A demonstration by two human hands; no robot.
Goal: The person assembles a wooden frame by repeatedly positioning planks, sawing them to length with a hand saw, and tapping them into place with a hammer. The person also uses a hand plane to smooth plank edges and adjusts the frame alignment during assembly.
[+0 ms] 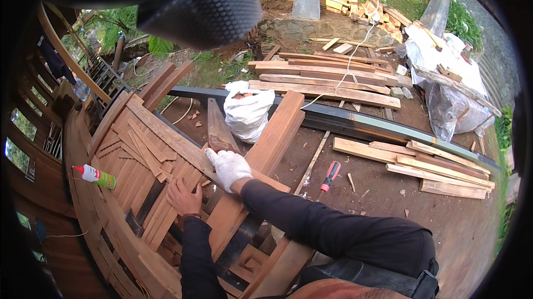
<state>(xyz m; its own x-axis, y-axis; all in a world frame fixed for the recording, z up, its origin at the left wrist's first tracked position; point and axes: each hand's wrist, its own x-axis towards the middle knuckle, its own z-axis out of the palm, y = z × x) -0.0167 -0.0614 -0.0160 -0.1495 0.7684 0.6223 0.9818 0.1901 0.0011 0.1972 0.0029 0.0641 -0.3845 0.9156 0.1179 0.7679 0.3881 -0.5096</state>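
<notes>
My bare left hand [184, 197] lies with its fingers stretched out on narrow wooden slats [161, 210] in a brown timber frame. Just right of it, my right hand [229, 170], in a white glove, is closed over the edge of a long board [166, 127]. What its fingers grip is hidden. Directly beyond the glove is a tapered, flat brown piece [220, 127], shaped like a saw blade; whether the hand holds it I cannot tell. Several thin offcut strips [145, 152] lie on the slats ahead of my left hand.
A glue bottle [95, 177] rests on the frame's left side. A white sack [248, 111] stands beyond a thick beam [280, 127]. A red-handled screwdriver [331, 176] lies on the ground. Long planks [322, 85], a dark metal beam [383, 128] and plastic-covered material [449, 93] are farther off.
</notes>
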